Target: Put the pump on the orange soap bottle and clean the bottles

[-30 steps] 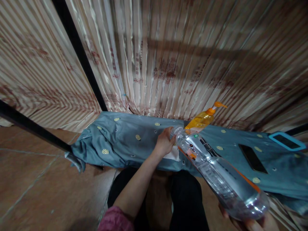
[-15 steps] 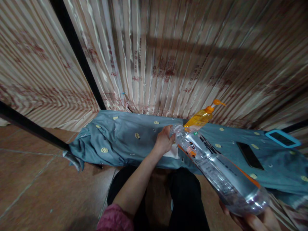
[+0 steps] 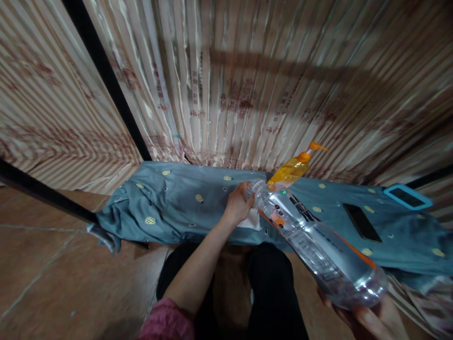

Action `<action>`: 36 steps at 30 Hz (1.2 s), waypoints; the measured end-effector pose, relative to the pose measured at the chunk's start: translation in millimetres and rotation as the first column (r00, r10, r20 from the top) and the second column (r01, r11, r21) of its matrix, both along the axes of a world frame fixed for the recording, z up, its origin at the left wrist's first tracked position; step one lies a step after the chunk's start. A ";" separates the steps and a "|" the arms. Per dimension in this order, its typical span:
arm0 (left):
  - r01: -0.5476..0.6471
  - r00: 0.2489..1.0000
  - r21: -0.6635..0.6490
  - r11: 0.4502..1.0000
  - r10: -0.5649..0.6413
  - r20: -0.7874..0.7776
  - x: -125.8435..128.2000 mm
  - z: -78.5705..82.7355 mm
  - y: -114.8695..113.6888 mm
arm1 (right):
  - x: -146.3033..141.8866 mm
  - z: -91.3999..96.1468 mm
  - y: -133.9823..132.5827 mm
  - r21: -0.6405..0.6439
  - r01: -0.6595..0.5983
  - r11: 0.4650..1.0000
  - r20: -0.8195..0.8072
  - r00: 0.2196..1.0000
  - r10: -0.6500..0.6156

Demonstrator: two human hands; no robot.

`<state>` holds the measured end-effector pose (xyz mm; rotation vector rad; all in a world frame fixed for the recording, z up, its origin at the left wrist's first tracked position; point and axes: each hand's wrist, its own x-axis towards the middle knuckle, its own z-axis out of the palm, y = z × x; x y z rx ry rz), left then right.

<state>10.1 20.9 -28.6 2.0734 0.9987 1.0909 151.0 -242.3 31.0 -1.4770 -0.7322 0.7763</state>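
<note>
A large clear plastic bottle (image 3: 318,250) with a silver and orange label is held tilted, its neck to the upper left. My left hand (image 3: 238,203) has its fingers closed at the neck end; whether a cap is there I cannot tell. At the lower right, my right hand (image 3: 368,314) grips the base from below. Just behind the bottle's shoulder stands an amber pump bottle (image 3: 288,171) with an orange pump head, its lower part partly hidden. A white folded tissue or cloth (image 3: 251,221) lies under my left hand.
A grey-green cloth with yellow pineapple prints (image 3: 177,203) covers the low bench before me. On its right side lie a dark phone (image 3: 361,222) and a blue-framed tablet-like object (image 3: 407,196). Striped curtains (image 3: 240,94) hang behind, with a black pole (image 3: 109,85) at left.
The view has shifted slightly, so everything sits a little further left. Both hands keep their hold on the large bottle, with no clear change in its tilt.
</note>
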 end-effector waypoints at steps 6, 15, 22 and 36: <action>-0.007 1.000 0.002 1.000 0.007 0.007 -0.7 1.2 -0.1 | -9.1 6.6 3.9 -0.049 0.020 0.999 -0.123 0.992 -0.026; -0.022 1.000 0.032 0.999 0.021 0.019 0.3 -0.4 0.5 | -10.4 8.5 6.5 -0.039 0.016 0.999 -0.076 0.997 -0.019; -0.026 0.999 0.048 0.998 0.024 0.044 1.1 -0.3 0.3 | -12.3 11.7 8.2 -0.037 0.072 0.997 -0.181 0.980 -0.077; -0.043 0.997 0.046 0.998 0.040 0.058 1.3 -1.8 1.9 | 4.7 6.7 7.7 -0.033 -0.069 0.997 -0.148 0.987 0.063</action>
